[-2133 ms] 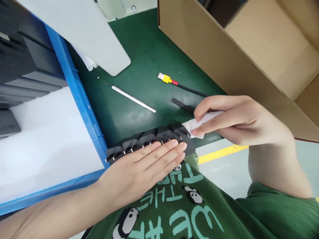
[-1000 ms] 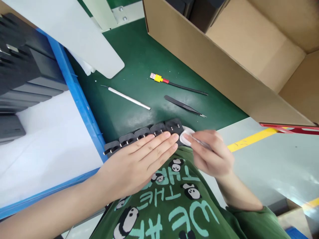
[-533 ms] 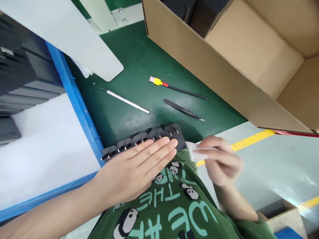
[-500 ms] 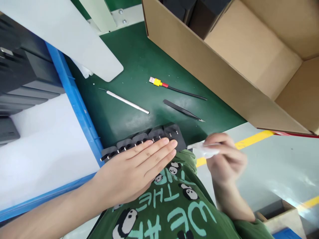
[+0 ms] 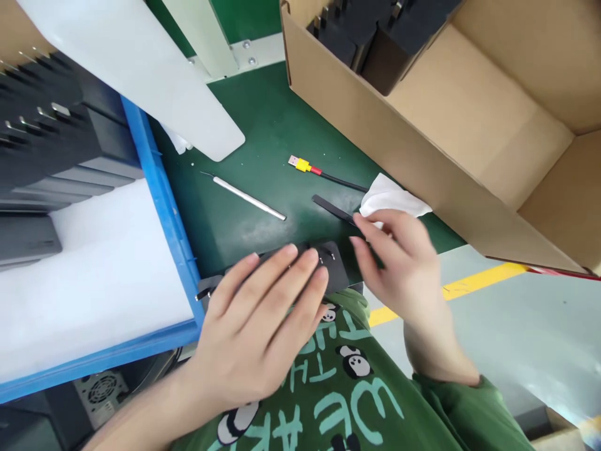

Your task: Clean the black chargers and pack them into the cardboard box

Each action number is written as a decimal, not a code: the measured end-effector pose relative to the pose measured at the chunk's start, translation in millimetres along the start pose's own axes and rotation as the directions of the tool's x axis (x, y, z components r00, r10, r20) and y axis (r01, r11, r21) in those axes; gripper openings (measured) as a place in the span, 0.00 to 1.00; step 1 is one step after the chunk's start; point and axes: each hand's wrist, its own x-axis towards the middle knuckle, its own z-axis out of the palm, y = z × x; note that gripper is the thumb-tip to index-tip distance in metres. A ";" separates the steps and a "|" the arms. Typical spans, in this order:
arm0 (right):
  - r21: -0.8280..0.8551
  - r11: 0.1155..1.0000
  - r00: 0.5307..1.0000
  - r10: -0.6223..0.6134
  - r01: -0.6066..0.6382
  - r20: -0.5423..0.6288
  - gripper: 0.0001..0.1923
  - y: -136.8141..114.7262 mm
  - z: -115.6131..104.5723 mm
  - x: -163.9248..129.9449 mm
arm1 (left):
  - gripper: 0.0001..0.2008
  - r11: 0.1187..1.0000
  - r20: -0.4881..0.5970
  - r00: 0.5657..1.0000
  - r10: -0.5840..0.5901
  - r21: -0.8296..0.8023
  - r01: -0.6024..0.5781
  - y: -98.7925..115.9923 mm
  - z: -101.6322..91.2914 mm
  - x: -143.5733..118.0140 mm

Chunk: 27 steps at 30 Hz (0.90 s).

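The left hand [image 5: 256, 326] lies splayed, gripping nothing, over black plastic plug adapters [image 5: 337, 270], while the right hand [image 5: 406, 269], empty and half uncurled, is beside slim black tweezers [image 5: 331, 207].

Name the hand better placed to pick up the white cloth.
Probably the right hand: it is close beside the white cloth, while the left hand lies over black plugs, farther away.

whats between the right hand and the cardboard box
In the head view, a crumpled white wipe lies between the right hand and the cardboard box, with the USB cable running to its edge.
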 end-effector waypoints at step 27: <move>0.949 0.313 0.993 0.119 -0.018 -0.020 0.19 -1.3 -13.5 -8.6 | 0.19 0.994 0.150 0.984 -0.096 -0.034 0.102 -4.7 19.6 29.4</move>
